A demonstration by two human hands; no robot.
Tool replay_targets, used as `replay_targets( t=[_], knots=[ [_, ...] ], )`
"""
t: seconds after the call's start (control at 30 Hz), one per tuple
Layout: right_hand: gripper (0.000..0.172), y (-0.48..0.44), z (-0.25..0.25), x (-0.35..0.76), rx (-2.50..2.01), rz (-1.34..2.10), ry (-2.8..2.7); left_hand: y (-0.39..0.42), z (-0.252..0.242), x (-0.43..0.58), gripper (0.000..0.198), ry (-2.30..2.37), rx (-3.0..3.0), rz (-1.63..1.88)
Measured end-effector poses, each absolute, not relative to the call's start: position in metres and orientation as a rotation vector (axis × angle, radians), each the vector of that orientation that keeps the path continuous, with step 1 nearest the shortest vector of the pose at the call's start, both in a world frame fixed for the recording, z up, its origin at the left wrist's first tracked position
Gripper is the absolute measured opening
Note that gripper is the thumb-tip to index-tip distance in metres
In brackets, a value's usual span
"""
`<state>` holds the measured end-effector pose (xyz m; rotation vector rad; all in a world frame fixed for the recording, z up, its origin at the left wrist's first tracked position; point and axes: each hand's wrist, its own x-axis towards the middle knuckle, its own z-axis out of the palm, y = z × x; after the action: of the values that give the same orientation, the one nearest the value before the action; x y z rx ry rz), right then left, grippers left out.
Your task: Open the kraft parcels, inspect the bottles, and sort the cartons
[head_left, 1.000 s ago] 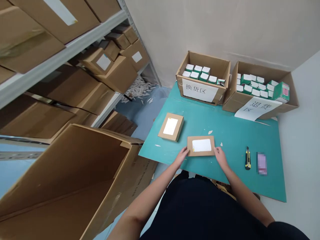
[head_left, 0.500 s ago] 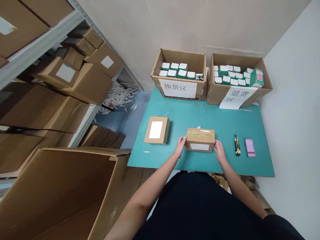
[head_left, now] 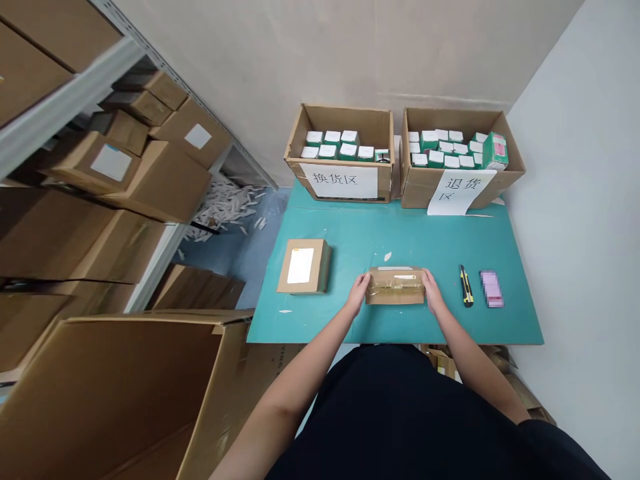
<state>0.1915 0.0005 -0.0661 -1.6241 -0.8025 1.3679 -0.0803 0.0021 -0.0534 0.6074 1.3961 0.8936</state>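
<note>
Left hand (head_left: pixel 359 294) and right hand (head_left: pixel 433 294) clasp the ends of the parcel (head_left: pixel 395 287) beside the utility knife (head_left: pixel 465 286), now flipped from label-up to taped-seam-up.

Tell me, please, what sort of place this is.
Probably a warehouse returns corner: shelving stacked with cartons, two labelled cartons of small boxes on the table, and a taped parcel between left hand and right hand.

small box (head_left: pixel 395 288) turned over, label gone from view, taped seam (head_left: pixel 395 281) now on top
</note>
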Motion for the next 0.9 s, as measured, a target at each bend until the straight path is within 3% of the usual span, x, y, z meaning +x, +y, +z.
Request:
replay_targets(
  t=[0.2,0.33,0.5,0.73,0.9],
  knots=[
    [0.071,-0.041,-0.080,0.204,-1.705,1.336,-0.777,-0.030,-0.071,-0.091,0.060,1.358,0.547,0.881],
    [0.079,-0.043,-0.092,0.205,-1.715,1.503,-0.630,-0.031,-0.085,-0.087,0.067,1.385,0.471,0.775],
    [0.073,-0.019,-0.083,0.201,-1.558,1.474,-0.747,-0.009,-0.091,-0.078,0.068,1.273,0.685,0.866],
    [0.070,-0.036,-0.080,0.210,-1.597,1.453,-0.646,-0.028,-0.095,-0.101,0.087,1.173,0.753,0.903],
    [0.069,-0.046,-0.090,0.203,-1.722,1.486,-0.584,-0.044,-0.086,-0.103,0.074,1.211,0.548,0.757]
  ],
)
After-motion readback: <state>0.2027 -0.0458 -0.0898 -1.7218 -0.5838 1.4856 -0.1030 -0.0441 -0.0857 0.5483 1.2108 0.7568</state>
